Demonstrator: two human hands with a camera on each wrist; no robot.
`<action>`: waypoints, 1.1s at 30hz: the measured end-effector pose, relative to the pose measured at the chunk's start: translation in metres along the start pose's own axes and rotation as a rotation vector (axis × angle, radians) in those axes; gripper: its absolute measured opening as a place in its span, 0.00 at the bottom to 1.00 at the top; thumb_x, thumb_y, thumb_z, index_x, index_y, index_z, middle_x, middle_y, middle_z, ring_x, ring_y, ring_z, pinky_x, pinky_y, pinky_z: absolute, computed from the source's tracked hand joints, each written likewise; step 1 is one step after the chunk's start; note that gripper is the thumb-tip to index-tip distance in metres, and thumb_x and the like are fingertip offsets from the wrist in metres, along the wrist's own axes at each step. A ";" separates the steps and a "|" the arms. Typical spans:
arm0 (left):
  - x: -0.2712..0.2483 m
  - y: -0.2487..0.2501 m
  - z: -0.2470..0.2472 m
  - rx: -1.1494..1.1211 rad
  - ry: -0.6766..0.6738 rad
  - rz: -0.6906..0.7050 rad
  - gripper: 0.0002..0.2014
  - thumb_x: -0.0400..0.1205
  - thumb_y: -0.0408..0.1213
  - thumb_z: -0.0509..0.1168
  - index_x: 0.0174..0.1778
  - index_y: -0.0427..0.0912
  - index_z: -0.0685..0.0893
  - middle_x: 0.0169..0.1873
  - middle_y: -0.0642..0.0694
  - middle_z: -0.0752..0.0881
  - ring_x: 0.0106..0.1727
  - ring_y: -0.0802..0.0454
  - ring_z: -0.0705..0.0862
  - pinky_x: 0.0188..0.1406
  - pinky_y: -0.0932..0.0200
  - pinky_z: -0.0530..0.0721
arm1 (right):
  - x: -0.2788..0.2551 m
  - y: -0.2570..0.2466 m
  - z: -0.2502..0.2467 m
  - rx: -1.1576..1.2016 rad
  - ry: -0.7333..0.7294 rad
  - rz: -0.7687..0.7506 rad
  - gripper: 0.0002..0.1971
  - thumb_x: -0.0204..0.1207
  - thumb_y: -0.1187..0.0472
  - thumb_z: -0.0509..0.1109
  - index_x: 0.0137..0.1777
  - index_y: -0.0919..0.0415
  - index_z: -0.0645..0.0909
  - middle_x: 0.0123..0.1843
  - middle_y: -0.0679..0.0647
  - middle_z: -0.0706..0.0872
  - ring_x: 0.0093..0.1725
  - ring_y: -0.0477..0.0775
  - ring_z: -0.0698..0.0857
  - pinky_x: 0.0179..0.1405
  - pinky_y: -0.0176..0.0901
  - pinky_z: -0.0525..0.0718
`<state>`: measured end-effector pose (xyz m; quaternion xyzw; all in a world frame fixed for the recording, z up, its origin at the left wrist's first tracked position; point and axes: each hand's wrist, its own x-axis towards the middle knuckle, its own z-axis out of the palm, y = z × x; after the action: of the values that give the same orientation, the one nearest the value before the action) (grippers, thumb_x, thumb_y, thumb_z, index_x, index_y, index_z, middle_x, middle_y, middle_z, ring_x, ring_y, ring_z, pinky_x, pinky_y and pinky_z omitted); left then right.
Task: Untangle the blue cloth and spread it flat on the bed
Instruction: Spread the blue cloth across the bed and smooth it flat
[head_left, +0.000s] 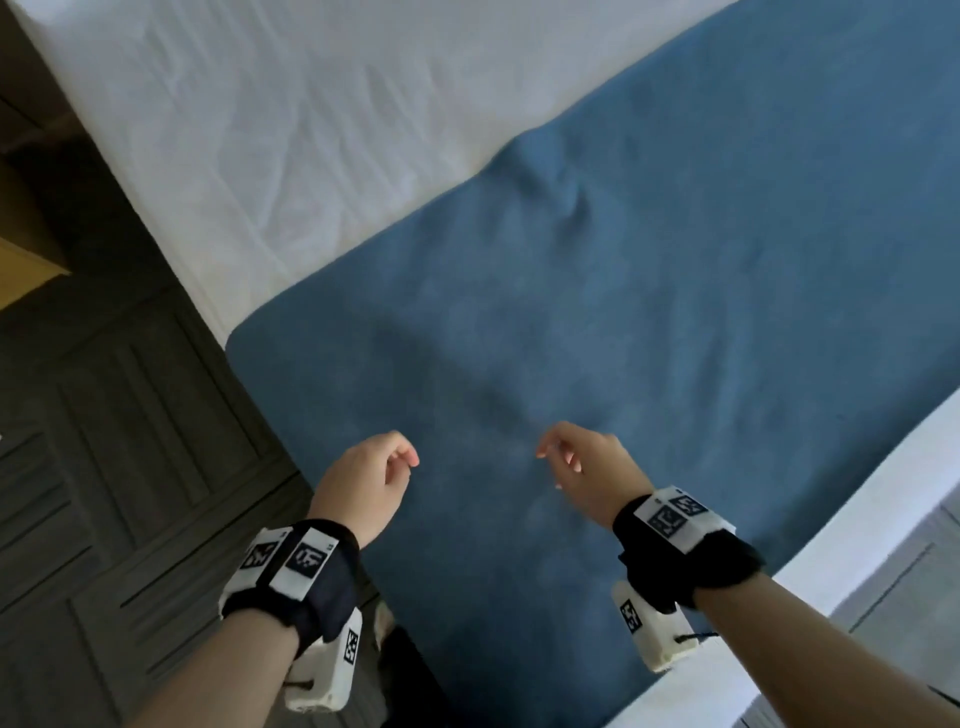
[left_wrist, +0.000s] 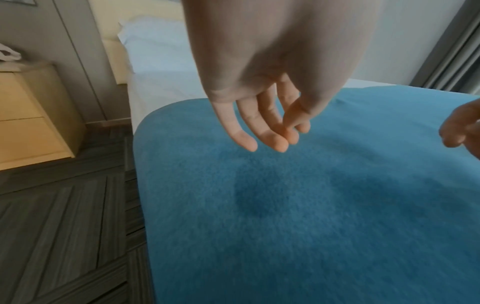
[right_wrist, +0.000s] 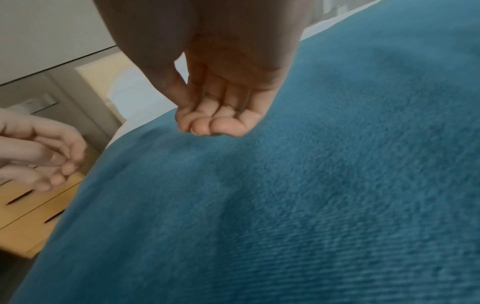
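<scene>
We see the blue cloth (head_left: 649, 322) lying spread over the foot of the bed (head_left: 291, 119), below both sets of fingers and reaching well beyond them toward the white sheet. It lies mostly smooth; one small pucker sits in it far ahead of the fingers, near its far edge, and its rounded near-left corner hangs at the bed's side.

Our left hand (head_left: 363, 478) hovers above the cloth without touching it. Its fingers (left_wrist: 262, 131) hang loosely curled, close together, with the thumb tip just beside the forefinger; they hold nothing. A dark shadow on the cloth lies directly beneath them in the left wrist view.

Our right hand (head_left: 587, 467) hovers to the right of the left, the two well apart with bare cloth between them. Its fingers (right_wrist: 215, 123) are curled inward toward the palm, pressed side by side, and nothing is pinched in them. The cloth below them is apart from the fingertips.

Each wrist carries a black band with white marker tags (head_left: 306, 561).

To the left of the left fingers, beyond the cloth's edge, lies the dark patterned carpet (head_left: 114, 415), and past that stands a pale wooden bedside cabinet (left_wrist: 28, 115) with drawers. Far ahead of the left fingers, a white pillow (left_wrist: 153, 47) lies at the head of the bed, and grey curtains (left_wrist: 451, 53) hang off to the right.
</scene>
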<state>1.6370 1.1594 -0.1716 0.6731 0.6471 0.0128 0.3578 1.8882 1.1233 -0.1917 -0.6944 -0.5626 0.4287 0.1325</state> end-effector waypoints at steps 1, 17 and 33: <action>0.008 -0.003 -0.005 0.001 0.012 0.018 0.09 0.79 0.31 0.60 0.41 0.50 0.81 0.42 0.53 0.86 0.45 0.49 0.85 0.48 0.47 0.84 | 0.002 -0.003 0.002 0.022 0.029 0.023 0.08 0.76 0.62 0.62 0.43 0.51 0.82 0.31 0.47 0.81 0.38 0.58 0.86 0.46 0.49 0.84; 0.195 -0.076 -0.118 0.333 0.147 0.092 0.23 0.78 0.35 0.64 0.70 0.37 0.71 0.73 0.34 0.70 0.74 0.34 0.68 0.68 0.36 0.70 | 0.033 -0.087 0.105 0.266 0.309 0.411 0.07 0.75 0.62 0.63 0.46 0.51 0.81 0.26 0.47 0.81 0.31 0.53 0.80 0.41 0.46 0.82; 0.207 -0.114 -0.135 0.265 0.204 0.122 0.17 0.75 0.28 0.65 0.60 0.38 0.77 0.62 0.31 0.77 0.63 0.30 0.75 0.59 0.36 0.75 | 0.032 -0.098 0.133 0.302 0.458 0.491 0.07 0.75 0.64 0.63 0.47 0.54 0.81 0.35 0.53 0.86 0.39 0.58 0.84 0.44 0.49 0.83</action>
<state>1.5076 1.3934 -0.2203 0.7477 0.6339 0.0172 0.1970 1.7237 1.1448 -0.2198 -0.8593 -0.2651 0.3593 0.2494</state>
